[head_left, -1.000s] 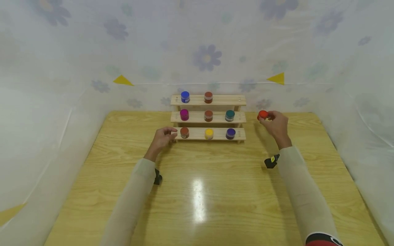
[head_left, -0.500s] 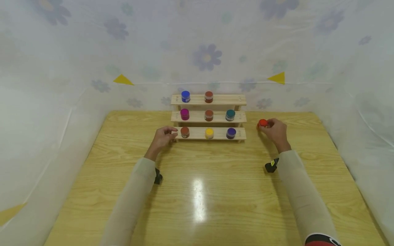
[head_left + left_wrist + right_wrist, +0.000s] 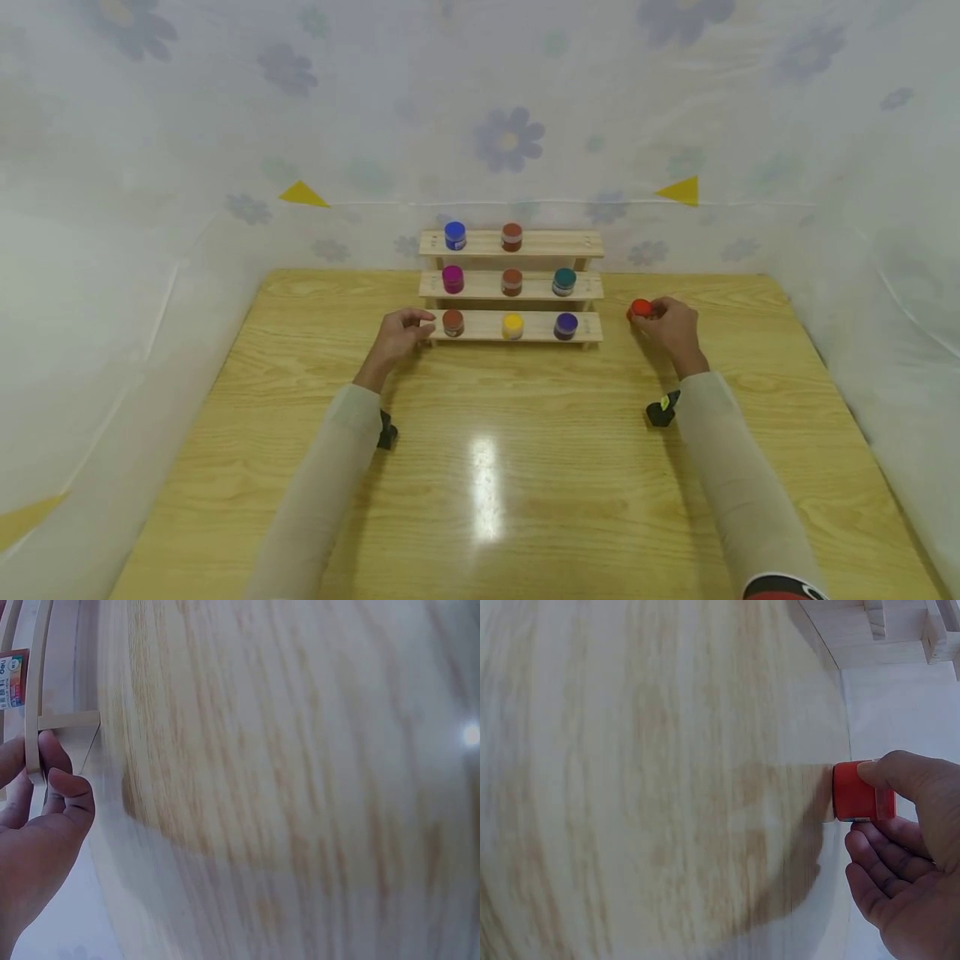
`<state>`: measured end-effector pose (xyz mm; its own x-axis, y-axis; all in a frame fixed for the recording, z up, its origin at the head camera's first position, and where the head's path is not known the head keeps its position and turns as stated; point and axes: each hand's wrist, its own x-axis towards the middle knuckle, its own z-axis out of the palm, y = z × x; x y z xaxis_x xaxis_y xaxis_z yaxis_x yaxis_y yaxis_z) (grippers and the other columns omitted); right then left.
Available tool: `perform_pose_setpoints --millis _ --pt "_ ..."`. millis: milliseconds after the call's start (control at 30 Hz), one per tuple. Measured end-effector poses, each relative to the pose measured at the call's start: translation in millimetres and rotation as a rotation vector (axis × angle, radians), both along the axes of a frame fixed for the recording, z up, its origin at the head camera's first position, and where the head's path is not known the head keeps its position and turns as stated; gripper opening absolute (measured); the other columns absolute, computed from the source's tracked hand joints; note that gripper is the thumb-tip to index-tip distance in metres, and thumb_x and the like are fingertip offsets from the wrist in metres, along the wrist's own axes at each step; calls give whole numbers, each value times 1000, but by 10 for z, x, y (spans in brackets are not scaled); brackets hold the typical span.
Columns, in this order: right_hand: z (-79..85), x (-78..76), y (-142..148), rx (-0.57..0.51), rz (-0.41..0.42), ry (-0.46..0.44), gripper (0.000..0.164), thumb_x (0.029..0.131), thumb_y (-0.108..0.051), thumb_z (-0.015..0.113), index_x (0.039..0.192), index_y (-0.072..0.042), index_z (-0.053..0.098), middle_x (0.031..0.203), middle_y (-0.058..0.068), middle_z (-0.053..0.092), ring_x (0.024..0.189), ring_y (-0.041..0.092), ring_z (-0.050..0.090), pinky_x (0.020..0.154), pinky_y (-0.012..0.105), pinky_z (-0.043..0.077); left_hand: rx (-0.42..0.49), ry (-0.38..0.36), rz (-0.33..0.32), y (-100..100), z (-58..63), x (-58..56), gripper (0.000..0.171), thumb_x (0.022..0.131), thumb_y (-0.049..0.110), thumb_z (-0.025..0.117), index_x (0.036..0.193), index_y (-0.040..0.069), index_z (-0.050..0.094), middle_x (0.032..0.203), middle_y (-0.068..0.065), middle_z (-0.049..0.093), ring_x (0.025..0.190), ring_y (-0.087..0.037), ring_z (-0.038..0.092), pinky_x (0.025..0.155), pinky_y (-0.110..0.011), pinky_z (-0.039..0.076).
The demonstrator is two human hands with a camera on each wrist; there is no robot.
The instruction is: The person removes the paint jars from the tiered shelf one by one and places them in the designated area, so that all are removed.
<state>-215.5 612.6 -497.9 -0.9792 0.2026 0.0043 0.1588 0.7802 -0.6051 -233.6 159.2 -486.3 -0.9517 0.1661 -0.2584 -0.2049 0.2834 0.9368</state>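
The right grip (image 3: 675, 325) is narrow, holding the red jar (image 3: 859, 792) at its thumb and fingertips; whether the jar's base touches the bench (image 3: 525, 433) below is hard to tell. The left grip (image 3: 396, 336) pinches the near-left end of the wooden rack (image 3: 540, 328), which lies between the two grips. The dark purple jar (image 3: 566, 326) is the nearest front-shelf neighbour to the right grip.

For good handling, a light, even pinch on the red jar's sides, with the lid level, looks best. Fingers below the right thumb need room above the bench, and gentle pressure from the left grip should steady the rack without tipping its jars.
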Motion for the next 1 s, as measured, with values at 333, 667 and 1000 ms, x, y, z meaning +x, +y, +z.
perform_pose_setpoints --millis 333,667,1000 --pt "20 -11 12 1 4 -44 47 89 -25 63 117 12 56 109 31 61 100 42 57 98 54 39 -21 35 22 -8 -166 -61 23 92 11 61 112 -1 64 82 1 55 86 -34 61 72 -32 50" --pt "49 5 8 -1 23 -109 52 89 -26 62 122 13 51 109 30 57 100 41 54 90 53 44 -18 32 29 2 -169 -60 22 92 9 61 111 -1 64 83 1 56 85 -31 61 73 -33 51" --pt "113 1 6 -17 60 -98 60 88 -28 65 128 13 47 114 32 56 104 43 55 90 54 46 -2 23 36 9 -135 -39 21 92 7 60 111 -2 64 84 1 57 84 -27 60 71 -32 51"
